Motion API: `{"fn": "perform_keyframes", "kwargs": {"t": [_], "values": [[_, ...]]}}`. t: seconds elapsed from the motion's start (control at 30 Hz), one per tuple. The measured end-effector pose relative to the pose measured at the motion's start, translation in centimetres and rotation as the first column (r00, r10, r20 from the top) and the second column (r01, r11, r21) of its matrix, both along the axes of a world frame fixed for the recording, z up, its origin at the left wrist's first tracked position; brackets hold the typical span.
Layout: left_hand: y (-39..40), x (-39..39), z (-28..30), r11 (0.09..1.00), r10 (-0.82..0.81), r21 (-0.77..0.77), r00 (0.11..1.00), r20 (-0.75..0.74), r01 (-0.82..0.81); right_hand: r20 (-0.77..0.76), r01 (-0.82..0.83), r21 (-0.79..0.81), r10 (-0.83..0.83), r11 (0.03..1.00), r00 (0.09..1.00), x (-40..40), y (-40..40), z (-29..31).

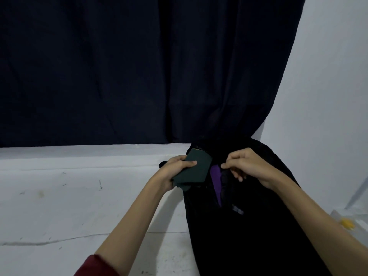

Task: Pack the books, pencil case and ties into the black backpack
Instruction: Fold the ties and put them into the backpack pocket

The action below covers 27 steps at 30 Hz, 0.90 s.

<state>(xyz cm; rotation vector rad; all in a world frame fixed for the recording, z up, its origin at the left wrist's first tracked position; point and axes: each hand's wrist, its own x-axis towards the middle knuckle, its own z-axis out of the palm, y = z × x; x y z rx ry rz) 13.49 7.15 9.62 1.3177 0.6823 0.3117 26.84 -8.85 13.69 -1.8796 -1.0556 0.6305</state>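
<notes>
L hand grips dark green tie at black backpack mouth; R hand pinches its edge.

no text can be read anywhere. the black backpack carries a small pale label near its middle, right of the opening, but its marks are too blurred to make out.

A dark green book is hanging tilted at the open mouth of the black backpack, where something purple is showing.
</notes>
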Motion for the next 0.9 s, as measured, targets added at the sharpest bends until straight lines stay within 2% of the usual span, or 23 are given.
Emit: {"fn": "perform_keyframes", "kwargs": {"t": [0.13, 0.27, 0.47, 0.6, 0.73, 0.9], "values": [[0.4, 2.0, -0.5, 0.999, 0.039, -0.025, 0.999, -0.012, -0.039, 0.017, -0.049, -0.009, 0.049, 0.999, 0.999, 0.4, 0.6, 0.5], [0.2, 3.1, -1.0, 0.989, 0.132, -0.081, 0.99, 0.058, -0.127, 0.017, -0.087, -0.005, 0.087, 0.996, 0.996, 0.4, 1.2, 0.7], [0.2, 5.4, -1.2, 0.977, 0.21, 0.011, 0.972, 0.104, -0.212, 0.06, -0.112, -0.007, 0.112, 0.994, 0.992, 0.3, 1.6, 0.5], [0.4, 5.0, -1.7, 0.983, 0.131, 0.114, 0.984, 0.118, -0.145, 0.072, -0.116, -0.039, 0.119, 0.992, 0.99, 0.7, 1.6, 0.9], [1.2, 3.8, -2.2, 0.985, -0.028, 0.175, 0.988, 0.15, 0.001, 0.073, -0.109, -0.048, 0.112, 0.993, 0.991, 0.9, 1.6, 1.0], [2.3, 2.8, -1.6, 0.994, -0.093, 0.065, 0.988, 0.122, 0.086, 0.116, -0.1, -0.059, 0.107, 0.993, 0.988, 0.6, 1.8, 1.4]]}}
